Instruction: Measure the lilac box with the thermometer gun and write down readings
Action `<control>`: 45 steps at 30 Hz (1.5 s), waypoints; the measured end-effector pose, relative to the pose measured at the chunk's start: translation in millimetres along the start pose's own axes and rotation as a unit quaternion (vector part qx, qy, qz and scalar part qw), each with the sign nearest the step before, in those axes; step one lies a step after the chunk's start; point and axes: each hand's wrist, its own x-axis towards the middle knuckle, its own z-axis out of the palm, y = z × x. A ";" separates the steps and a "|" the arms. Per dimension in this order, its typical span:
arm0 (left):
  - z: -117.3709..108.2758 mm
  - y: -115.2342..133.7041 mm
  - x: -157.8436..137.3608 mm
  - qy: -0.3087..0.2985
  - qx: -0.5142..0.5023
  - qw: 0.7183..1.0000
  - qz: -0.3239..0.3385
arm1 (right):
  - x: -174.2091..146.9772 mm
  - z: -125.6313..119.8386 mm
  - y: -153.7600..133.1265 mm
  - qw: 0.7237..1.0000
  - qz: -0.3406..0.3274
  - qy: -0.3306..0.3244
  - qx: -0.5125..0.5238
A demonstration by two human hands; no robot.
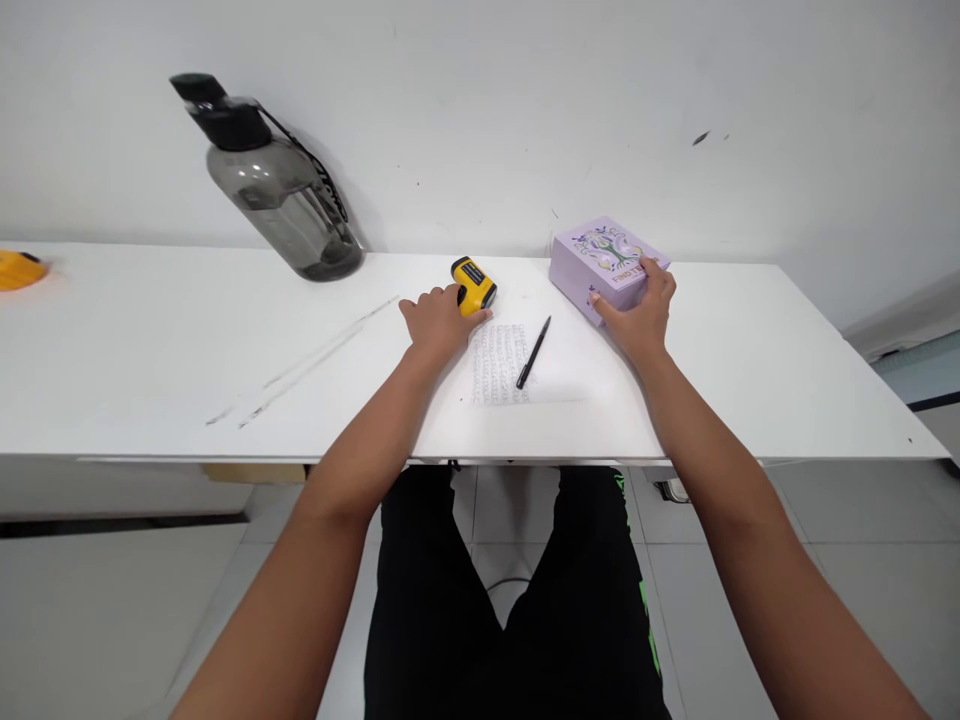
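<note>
We find the left hand (441, 318) on the white desk (142, 370), its fingers grasping a yellow-and-black device (475, 286), with the thumb along the near edge. How firm this grip is, we cannot tell. The device lies near the back of the desk, close to the wall (480, 120), and its exact type we cannot establish.

We find the right hand (646, 312) at a lilac box (592, 262), its fingers clasping the near right corner: the thumb is on the front face, another finger on the top. The box sits at the back of the desk, right of the device and well apart from it. We note a tree design on its lid and lettering beginning "FIND", the remainder covered by the hand.

Between the two hands we record a white sheet (496, 365) bearing dense grey markings, too small to read. A black pen (534, 352) lies slantwise over the right side of these markings, touched by neither hand.

To the left, a grey translucent water bottle (289, 212) with a dark cap and strap rests near the wall; it appears slanted in this view. We further note long grey streaks (307, 362) on the desk surface and an orange object (19, 270) cut off at the left edge.
</note>
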 end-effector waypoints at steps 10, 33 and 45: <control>1.0 0.4 2.5 0.010 0.042 0.999 -0.024 | 4.6 8.1 14.4 0.998 0.013 -0.027 -0.061; 27.4 16.7 -19.0 0.001 -0.208 0.938 0.277 | -27.6 5.1 -52.8 0.894 -0.321 -0.270 -0.160; 32.6 20.0 -24.3 -0.085 -0.257 0.929 0.251 | -64.8 -12.1 -86.6 0.942 -0.190 -0.240 0.136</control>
